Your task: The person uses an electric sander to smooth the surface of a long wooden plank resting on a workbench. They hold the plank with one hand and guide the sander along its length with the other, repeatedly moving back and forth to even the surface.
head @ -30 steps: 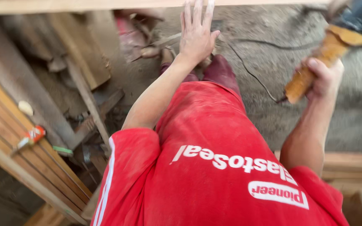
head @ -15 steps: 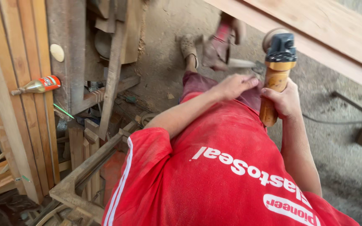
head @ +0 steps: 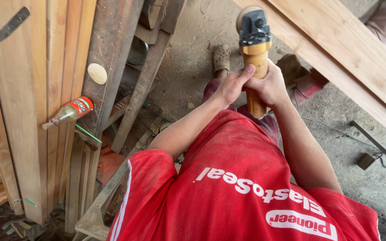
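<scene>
Both hands wrapped around one tool. Left hand (head: 232,85) closed against the near side of an orange-bodied angle grinder with a black head (head: 254,49), fingers pressed along the orange grip. Right hand (head: 271,87) clamped round the same grip from the other side, touching the left at the knuckles. Grinder held upright above the dusty concrete floor (head: 193,27), black head and disc guard pointing away from the body, the lower end of the grip poking out below the fists, over a red short-sleeved shirt with white lettering (head: 242,187).

Just beyond the grinder, a tan perforated clog (head: 221,57) on the floor. Along the right, a long pale wooden plank (head: 354,49) running diagonally from the top edge toward the right edge. At the left edge, a stack of reddish wooden boards (head: 36,89) lying lengthwise, with a small bottle with a red label and crusted nozzle (head: 70,111) resting on them. Near it, a round pale disc (head: 97,73) on a darker weathered beam (head: 112,53). Thin black cable (head: 327,129) trailing across the floor at the right, well apart from the hands.
</scene>
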